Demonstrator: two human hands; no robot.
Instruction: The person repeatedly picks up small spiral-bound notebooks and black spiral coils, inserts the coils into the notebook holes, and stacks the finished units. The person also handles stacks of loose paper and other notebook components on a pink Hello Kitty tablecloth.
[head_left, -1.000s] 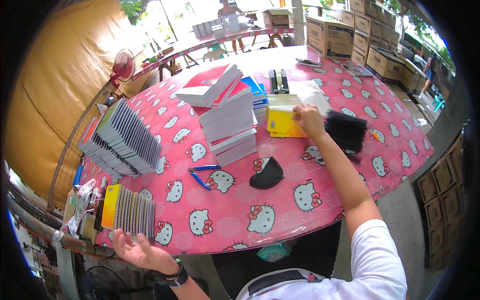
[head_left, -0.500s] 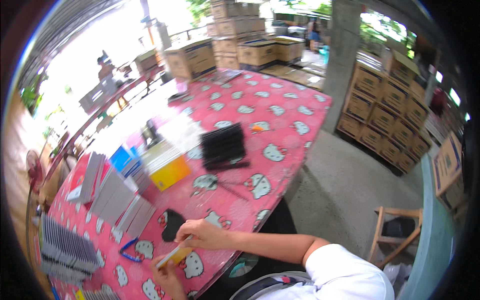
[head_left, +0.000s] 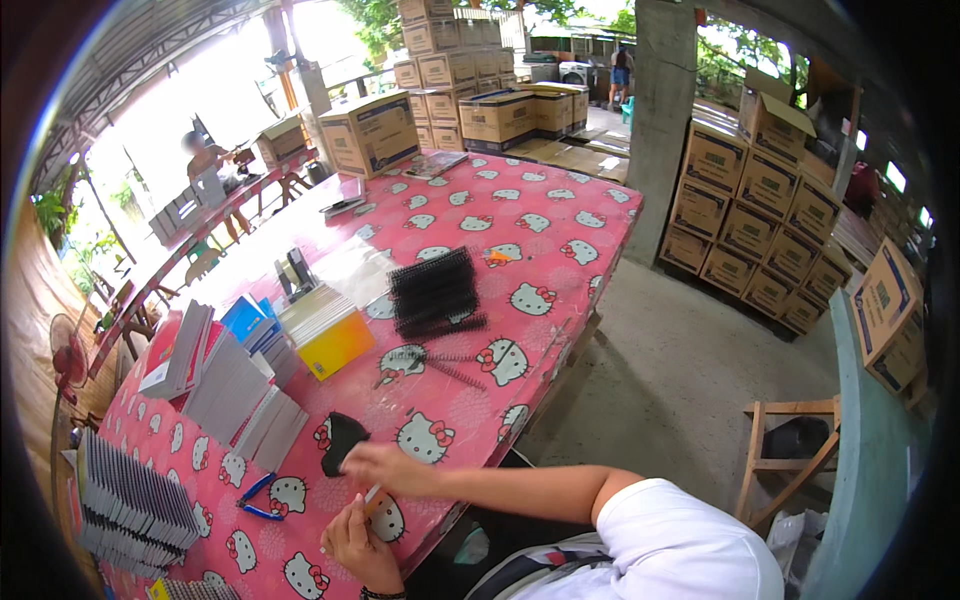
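My left hand [head_left: 360,545] is closed round a small notebook [head_left: 374,501] near the table's front edge. Only a yellow-orange strip of its cover shows between my hands. Just above it is my right hand [head_left: 392,470], palm down, its fingers slightly blurred and pointing left; I cannot tell whether they grip anything. A flat black piece [head_left: 345,443] lies on the table beyond my right fingertips. To the left rest blue-handled pliers [head_left: 260,499]. Farther out sit a pile of black spiral binding coils [head_left: 436,290] and a few loose coils [head_left: 455,371].
Stacks of booklets [head_left: 228,390], a yellow-covered stack [head_left: 335,345] and spiral-bound notebooks [head_left: 135,505] line the left side of the pink patterned table [head_left: 560,235]. Cardboard boxes [head_left: 750,230] are piled at right, more at the back. A wooden stool [head_left: 790,465] stands right. Another person [head_left: 207,165] sits far left.
My left hand has moved up and right with the notebook, now mostly covered by my hands. My right hand has shifted slightly left, its fingers reaching past the notebook. The view has shifted a little.
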